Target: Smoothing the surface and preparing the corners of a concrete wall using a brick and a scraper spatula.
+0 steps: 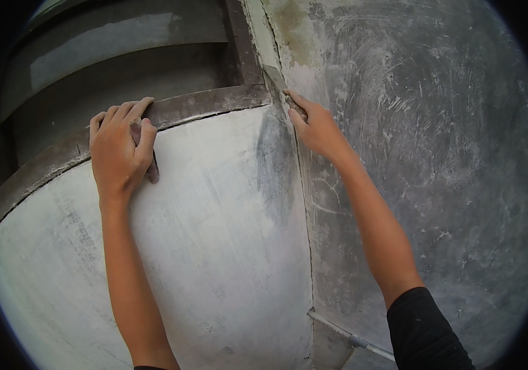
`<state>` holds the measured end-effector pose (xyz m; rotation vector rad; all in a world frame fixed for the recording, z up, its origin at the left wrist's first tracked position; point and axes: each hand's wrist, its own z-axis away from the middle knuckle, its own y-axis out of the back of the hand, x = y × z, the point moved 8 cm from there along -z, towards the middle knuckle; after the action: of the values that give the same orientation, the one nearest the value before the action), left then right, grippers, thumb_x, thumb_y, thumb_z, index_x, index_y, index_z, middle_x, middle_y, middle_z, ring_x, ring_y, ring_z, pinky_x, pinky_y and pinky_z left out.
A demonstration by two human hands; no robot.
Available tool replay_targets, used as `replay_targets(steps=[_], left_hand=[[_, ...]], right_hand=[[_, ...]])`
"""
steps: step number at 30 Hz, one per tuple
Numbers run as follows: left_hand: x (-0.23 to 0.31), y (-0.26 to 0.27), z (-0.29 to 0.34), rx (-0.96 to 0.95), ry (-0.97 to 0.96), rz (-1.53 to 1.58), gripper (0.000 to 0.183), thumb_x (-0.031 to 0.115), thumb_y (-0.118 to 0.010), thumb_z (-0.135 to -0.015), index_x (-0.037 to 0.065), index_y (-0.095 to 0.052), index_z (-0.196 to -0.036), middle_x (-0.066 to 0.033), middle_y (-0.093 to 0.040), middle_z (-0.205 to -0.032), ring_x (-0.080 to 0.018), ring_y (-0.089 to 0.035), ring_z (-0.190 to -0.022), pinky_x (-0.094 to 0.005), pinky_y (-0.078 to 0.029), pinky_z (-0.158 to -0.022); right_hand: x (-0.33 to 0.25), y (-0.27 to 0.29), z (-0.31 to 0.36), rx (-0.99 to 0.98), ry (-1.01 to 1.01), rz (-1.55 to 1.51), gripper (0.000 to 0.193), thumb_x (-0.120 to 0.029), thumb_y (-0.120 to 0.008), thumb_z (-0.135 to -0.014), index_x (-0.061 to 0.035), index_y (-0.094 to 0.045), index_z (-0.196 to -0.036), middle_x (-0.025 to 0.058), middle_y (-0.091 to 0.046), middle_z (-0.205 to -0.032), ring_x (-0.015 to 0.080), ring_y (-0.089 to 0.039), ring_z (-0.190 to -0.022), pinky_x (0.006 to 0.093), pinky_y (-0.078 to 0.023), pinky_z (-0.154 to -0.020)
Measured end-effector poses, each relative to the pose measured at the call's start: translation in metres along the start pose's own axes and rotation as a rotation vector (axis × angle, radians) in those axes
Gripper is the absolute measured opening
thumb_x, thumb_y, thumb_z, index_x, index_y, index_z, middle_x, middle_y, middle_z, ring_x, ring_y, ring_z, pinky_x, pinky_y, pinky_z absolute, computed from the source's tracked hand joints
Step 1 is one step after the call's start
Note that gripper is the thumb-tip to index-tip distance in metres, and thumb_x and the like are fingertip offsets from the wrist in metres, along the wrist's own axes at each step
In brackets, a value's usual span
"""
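My right hand (320, 128) grips the handle of a scraper (274, 79). The scraper's flat blade lies against the wall corner, beside the right end of the brown window frame (208, 102). My left hand (120, 145) rests over the lower bar of that frame with its fingers pointing up. Between its thumb and palm is a narrow dark brown piece (152, 169), mostly hidden by the hand, so I cannot tell its kind. Below the frame, the whitish wall (214, 216) has a dark grey smear near the corner.
A rough grey wall (424, 154) meets the whitish one at a cracked vertical corner. Curved-looking louvre slats (116, 68) fill the window opening. Low on the right, a thin pale pipe (332, 327) runs out from the corner.
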<state>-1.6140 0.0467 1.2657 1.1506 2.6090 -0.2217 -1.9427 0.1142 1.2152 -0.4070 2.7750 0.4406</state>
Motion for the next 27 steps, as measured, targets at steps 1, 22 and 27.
replay_targets(steps=[1, 22, 27], left_hand=[[-0.001, 0.003, 0.001, -0.002, 0.003, -0.011, 0.04, 0.025, -0.051, -0.09, 0.007, -0.073, -0.118, -0.0116, -0.072, -0.114, -0.0274, -0.063, -0.106, -0.043, -0.037, -0.11], [0.001, 0.005, -0.001, -0.009, -0.002, 0.002, 0.04, 0.025, -0.051, -0.089, 0.006, -0.073, -0.117, -0.0107, -0.071, -0.114, -0.0275, -0.063, -0.106, -0.0424, -0.037, -0.11], [-0.004, 0.007, 0.004, -0.016, 0.004, -0.005, 0.04, 0.025, -0.051, -0.089, 0.006, -0.073, -0.117, -0.0111, -0.071, -0.113, -0.0276, -0.063, -0.107, -0.0424, -0.037, -0.11]], right_hand=[[-0.002, -0.003, 0.005, -0.027, -0.026, -0.013, 0.048, -0.017, -0.054, -0.101, -0.0127, -0.051, -0.149, 0.0252, -0.069, -0.11, 0.03, -0.066, -0.096, 0.0382, -0.048, -0.095], [-0.014, 0.008, -0.039, 0.106, 0.087, 0.051, 0.045, -0.02, -0.051, -0.1, -0.0076, -0.055, -0.144, 0.0269, -0.064, -0.129, 0.0427, -0.061, -0.122, 0.0437, -0.045, -0.105], [-0.008, -0.012, -0.009, 0.088, 0.033, 0.0, 0.043, -0.019, -0.051, -0.102, -0.008, -0.056, -0.144, 0.026, -0.064, -0.131, 0.0415, -0.062, -0.122, 0.0408, -0.045, -0.105]])
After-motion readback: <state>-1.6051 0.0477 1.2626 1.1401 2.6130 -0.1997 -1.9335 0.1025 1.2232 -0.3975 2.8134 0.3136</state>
